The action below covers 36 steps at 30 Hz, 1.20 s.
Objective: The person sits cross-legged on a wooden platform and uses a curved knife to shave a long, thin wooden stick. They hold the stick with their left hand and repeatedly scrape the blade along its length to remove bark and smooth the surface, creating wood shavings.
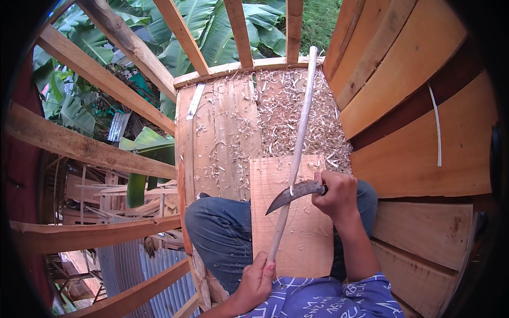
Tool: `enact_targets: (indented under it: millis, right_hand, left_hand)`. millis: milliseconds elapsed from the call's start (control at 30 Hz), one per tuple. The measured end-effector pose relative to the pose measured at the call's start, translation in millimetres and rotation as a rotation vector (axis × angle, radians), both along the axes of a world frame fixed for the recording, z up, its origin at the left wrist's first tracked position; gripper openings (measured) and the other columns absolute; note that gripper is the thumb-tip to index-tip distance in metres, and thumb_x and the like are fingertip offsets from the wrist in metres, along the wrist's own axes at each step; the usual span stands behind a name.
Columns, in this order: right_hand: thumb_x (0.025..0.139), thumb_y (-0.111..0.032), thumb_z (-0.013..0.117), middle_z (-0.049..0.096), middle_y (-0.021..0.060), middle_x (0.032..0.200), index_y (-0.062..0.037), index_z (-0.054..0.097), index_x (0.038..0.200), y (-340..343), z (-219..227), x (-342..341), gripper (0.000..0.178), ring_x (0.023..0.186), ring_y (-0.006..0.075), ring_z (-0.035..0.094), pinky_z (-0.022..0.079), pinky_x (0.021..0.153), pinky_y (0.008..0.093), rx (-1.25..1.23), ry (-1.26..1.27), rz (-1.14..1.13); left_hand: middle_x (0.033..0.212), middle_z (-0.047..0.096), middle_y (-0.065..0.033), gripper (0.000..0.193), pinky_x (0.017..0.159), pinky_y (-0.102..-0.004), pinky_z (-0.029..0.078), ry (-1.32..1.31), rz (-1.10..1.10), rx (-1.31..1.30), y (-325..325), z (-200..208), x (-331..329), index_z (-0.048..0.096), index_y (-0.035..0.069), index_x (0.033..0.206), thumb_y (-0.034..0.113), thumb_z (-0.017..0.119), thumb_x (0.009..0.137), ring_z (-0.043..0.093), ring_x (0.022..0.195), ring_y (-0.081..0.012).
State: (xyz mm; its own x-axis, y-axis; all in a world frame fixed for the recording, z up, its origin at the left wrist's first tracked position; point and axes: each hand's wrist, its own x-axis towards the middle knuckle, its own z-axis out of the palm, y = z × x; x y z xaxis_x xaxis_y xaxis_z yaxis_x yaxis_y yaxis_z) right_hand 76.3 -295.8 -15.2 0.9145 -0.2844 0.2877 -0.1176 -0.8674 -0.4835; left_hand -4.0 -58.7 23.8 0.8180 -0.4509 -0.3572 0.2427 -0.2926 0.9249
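Purple shirt (318, 298) foremost; left hand (256, 284) grips pale stick (301, 127) low, right hand (340, 198) clenches curved knife (305, 189), blade across stick.

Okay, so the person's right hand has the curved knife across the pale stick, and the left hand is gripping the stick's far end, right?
Not quite: the left hand grips the pale stick at its near end, close to the body, as the head view shows. The right hand does have the curved knife across it.
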Motion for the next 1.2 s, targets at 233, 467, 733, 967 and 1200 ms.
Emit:
enact_targets:
  millis: [233,467,733,967,1200]
  right_hand:
    - [0.077,-0.013,0.058,0.052,0.0199,0.053,0.0054,0.055,0.062,-80.8,22.1,28.2,0.024,0.05,0.0362,0.055,0.039,0.049,0.0396,0.258,0.048,-0.466]
    - [0.072,-0.013,0.06,0.056,0.0164,0.056,-0.0039,0.059,0.061,10.7,15.8,-21.2,0.014,0.053,0.0357,0.057,0.047,0.053,0.0426,0.174,0.158,0.073]
    - [0.073,-0.015,0.061,0.054,0.0137,0.051,-0.0053,0.055,0.056,3.3,10.0,-2.2,0.02,0.047,0.0321,0.055,0.043,0.046,0.0402,0.015,0.031,0.078]
    - [0.075,-0.016,0.06,0.052,0.0138,0.05,-0.0048,0.053,0.055,-0.9,5.1,13.9,0.024,0.047,0.032,0.055,0.043,0.047,0.0401,0.021,-0.043,-0.011]
    - [0.079,-0.015,0.057,0.048,0.0195,0.05,0.0059,0.054,0.061,-69.8,7.0,35.1,0.028,0.044,0.0319,0.05,0.038,0.047,0.0372,0.364,0.024,-0.559]
  left_hand:
    - [0.059,0.045,-0.0037,0.018,0.045,-0.0248,0.036,0.123,-0.025,-0.079,18.5,-25.3,-24.3,0.043,0.002,0.088,0.016,0.04,0.097,0.045,0.049,-0.0096]
    - [0.061,0.037,0.0001,0.027,0.043,-0.0193,0.026,0.489,0.095,-0.472,9.9,-12.2,8.1,0.038,0.005,0.088,0.029,0.033,0.1,0.03,0.049,-0.0044]
    - [0.057,0.031,-0.0005,0.027,0.041,-0.0209,0.023,0.414,-0.005,-0.412,9.5,-11.2,-6.0,0.034,0.008,0.089,0.034,0.031,0.099,0.025,0.046,-0.0064]
    - [0.063,0.036,-0.0006,0.026,0.043,-0.019,0.025,0.516,0.04,-0.493,11.6,-6.8,-8.5,0.035,0.006,0.088,0.03,0.031,0.1,0.029,0.049,-0.0048]
    - [0.058,0.031,0.0003,0.028,0.041,-0.0212,0.022,0.435,-0.104,-0.433,10.8,-15.8,-27.6,0.034,0.008,0.089,0.034,0.032,0.099,0.023,0.046,-0.0065]
